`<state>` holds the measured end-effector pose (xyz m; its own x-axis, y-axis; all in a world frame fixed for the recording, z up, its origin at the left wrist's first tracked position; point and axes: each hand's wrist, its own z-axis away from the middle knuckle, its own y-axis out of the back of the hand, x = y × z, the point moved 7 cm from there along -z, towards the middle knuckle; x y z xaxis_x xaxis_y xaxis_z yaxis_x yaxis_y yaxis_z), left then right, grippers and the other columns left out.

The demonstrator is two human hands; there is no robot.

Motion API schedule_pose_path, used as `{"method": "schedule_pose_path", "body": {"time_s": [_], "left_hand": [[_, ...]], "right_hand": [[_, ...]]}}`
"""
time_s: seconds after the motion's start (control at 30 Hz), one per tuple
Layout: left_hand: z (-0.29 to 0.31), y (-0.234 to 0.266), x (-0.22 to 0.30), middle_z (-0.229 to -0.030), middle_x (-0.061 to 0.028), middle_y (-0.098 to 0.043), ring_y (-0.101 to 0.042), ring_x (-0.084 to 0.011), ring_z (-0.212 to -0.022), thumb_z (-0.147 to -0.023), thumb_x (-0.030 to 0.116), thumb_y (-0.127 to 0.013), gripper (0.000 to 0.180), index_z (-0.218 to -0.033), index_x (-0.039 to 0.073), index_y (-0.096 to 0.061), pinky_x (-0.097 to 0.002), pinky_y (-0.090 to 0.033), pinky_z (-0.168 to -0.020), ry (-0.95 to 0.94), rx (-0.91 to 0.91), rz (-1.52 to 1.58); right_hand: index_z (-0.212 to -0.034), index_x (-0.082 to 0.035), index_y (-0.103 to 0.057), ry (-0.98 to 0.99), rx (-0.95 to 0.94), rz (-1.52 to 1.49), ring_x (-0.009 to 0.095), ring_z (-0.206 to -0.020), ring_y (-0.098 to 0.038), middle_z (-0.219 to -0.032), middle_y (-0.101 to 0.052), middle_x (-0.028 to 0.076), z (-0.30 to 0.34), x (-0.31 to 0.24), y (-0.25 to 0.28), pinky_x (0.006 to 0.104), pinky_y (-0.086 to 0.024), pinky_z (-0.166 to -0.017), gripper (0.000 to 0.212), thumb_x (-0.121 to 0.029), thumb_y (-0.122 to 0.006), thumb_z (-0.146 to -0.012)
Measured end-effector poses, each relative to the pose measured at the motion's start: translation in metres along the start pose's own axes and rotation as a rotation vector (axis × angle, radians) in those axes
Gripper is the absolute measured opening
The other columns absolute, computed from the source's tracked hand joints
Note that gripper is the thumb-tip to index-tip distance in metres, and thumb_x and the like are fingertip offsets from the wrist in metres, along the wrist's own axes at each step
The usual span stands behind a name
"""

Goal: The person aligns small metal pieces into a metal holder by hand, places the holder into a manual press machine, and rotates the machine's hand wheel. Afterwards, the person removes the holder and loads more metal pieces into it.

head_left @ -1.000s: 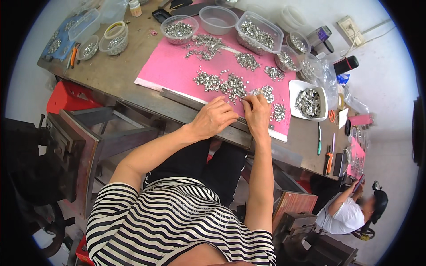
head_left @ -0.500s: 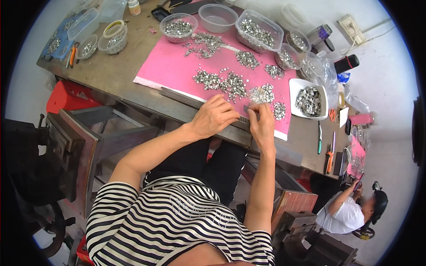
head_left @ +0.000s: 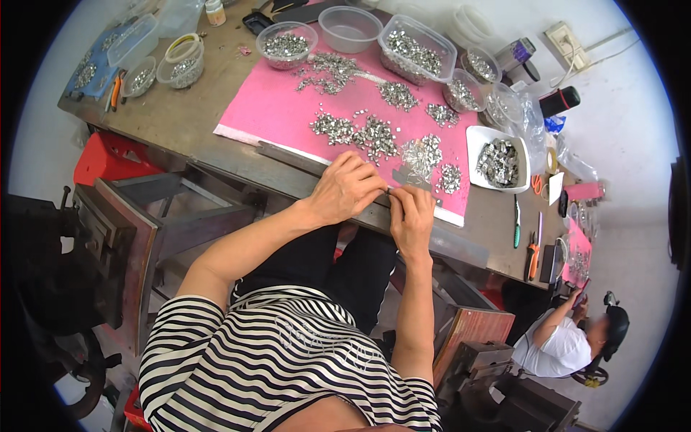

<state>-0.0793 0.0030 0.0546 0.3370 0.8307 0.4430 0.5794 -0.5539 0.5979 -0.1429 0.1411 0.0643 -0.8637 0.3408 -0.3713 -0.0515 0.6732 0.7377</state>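
Note:
My left hand (head_left: 349,189) is closed at the front edge of the bench, thumb and fingers pinched together. Close against it, my right hand (head_left: 412,219) is also pinched, its fingertips almost meeting the left ones. A small dark piece shows between the fingertips, too covered to name. Just beyond my right fingers a flat grey metal blade (head_left: 412,177) lies on the pink cloth (head_left: 259,108). Past the hands, loose piles of small silvery metal links (head_left: 376,138) are spread on the cloth.
A white square bowl (head_left: 524,169) of links stands to the right. Clear plastic tubs (head_left: 351,30) line the back. A long metal bar (head_left: 288,157) lies along the cloth's front edge. Orange-handled pliers (head_left: 533,259) lie at right. A person in a white shirt (head_left: 551,342) sits at far right.
My right hand has come down and left, nearer my left fingertips. The grey blade by its fingers now lies uncovered on the cloth. My left hand has hardly moved.

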Motion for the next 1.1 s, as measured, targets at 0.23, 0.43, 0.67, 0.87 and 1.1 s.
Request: {"method": "schedule_pose_path", "body": {"time_s": [0.23, 0.43, 0.67, 0.87, 1.1], "left_hand": [[-0.001, 0.001, 0.002, -0.091, -0.0031, -0.062, -0.057, -0.0244, -0.092, -0.084, 0.017, -0.072, 0.009, -0.092, 0.013, -0.07, -0.0417, -0.044, -0.093, 0.007, 0.012, -0.008], [-0.003, -0.003, 0.003, -0.089, -0.0031, -0.061, -0.057, -0.0237, -0.091, -0.084, 0.019, -0.072, 0.008, -0.089, 0.013, -0.068, -0.0455, -0.042, -0.096, 0.042, 0.001, -0.03], [-0.002, -0.004, 0.002, -0.09, -0.0023, -0.061, -0.057, -0.0234, -0.092, -0.086, 0.022, -0.073, 0.009, -0.09, 0.014, -0.069, -0.0486, -0.04, -0.101, 0.061, -0.005, -0.028], [-0.001, -0.008, -0.002, -0.091, -0.0021, -0.061, -0.058, -0.024, -0.094, -0.086, 0.022, -0.074, 0.011, -0.091, 0.014, -0.069, -0.0524, -0.037, -0.106, 0.099, -0.025, -0.03], [-0.004, -0.006, 0.0, -0.091, -0.0039, -0.063, -0.059, -0.0258, -0.092, -0.088, 0.019, -0.072, 0.011, -0.095, 0.011, -0.067, -0.0514, -0.039, -0.105, 0.103, -0.026, -0.035]], "right_hand": [[-0.1, -0.001, -0.071, -0.132, 0.033, -0.103, 0.029, -0.089, -0.065, -0.099, -0.067, 0.012, -0.011, 0.016, 0.003, 0.0368, -0.051, -0.079, 0.01, 0.001, -0.069, -0.09], [-0.106, -0.002, -0.071, -0.147, -0.023, -0.06, 0.032, -0.087, -0.065, -0.095, -0.064, 0.015, -0.042, 0.038, -0.017, 0.0408, -0.051, -0.079, 0.016, -0.002, -0.066, -0.091], [-0.102, -0.002, -0.07, -0.111, -0.093, 0.103, 0.033, -0.08, -0.062, -0.091, -0.061, 0.016, -0.056, 0.036, -0.025, 0.0432, -0.05, -0.074, 0.014, -0.003, -0.068, -0.089], [-0.098, -0.001, -0.07, -0.154, -0.067, -0.006, 0.032, -0.078, -0.063, -0.09, -0.062, 0.016, -0.055, 0.041, -0.024, 0.0425, -0.05, -0.071, 0.01, -0.002, -0.067, -0.089], [-0.096, -0.004, -0.07, -0.236, -0.127, -0.038, 0.033, -0.085, -0.061, -0.088, -0.062, 0.013, -0.054, 0.05, -0.038, 0.0434, -0.045, -0.078, 0.008, -0.007, -0.069, -0.089]]}}
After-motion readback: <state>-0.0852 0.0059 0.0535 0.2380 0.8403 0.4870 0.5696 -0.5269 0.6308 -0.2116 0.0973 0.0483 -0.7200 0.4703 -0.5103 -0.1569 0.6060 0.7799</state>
